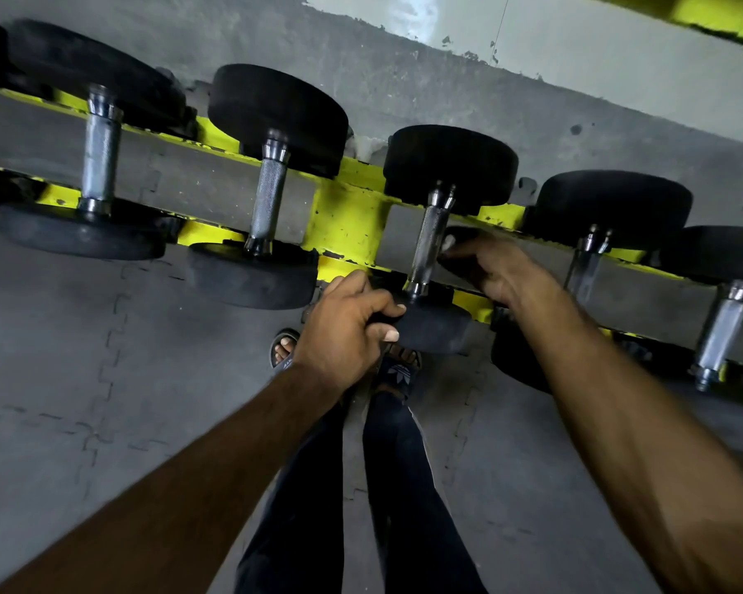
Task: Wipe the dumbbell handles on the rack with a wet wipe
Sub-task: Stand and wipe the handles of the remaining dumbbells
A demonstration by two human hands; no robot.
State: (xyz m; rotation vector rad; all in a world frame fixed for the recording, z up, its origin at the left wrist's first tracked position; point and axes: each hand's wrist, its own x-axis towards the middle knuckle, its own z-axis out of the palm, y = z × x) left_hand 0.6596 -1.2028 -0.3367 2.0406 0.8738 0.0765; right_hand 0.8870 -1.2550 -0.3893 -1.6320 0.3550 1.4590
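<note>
rack [348,220]: yellow, two rails with a cross-brace in the middle. I see one row of black dumbbells lying across the rails.
floor mats [104,336]: grey interlocking tiles under the rack's near edge.
working dumbbell [451,165]: just right of the cross-brace, far head on the far rail, near head hanging over the near rail.
left hand [344,332]: fingers curled round the rim of that dumbbell's near head, steadying it.
right hand [494,267]: beside the handle on its right, fingertips toward it. Blurred, so I can't tell whether the grip is closed or loose.
handle [427,242]: knurled steel, bare, spanning the gap between the rails.
wet wipe [448,243]: I read the small pale scrap at the right fingertips, touching or just beside the handle, as the wipe. Not certain.
step: my call is wiping this handle, mid-row.
next: wrap the wipe round the handle and run it collar to collar. The near head needs holding so the bar doesn't roll.
</note>
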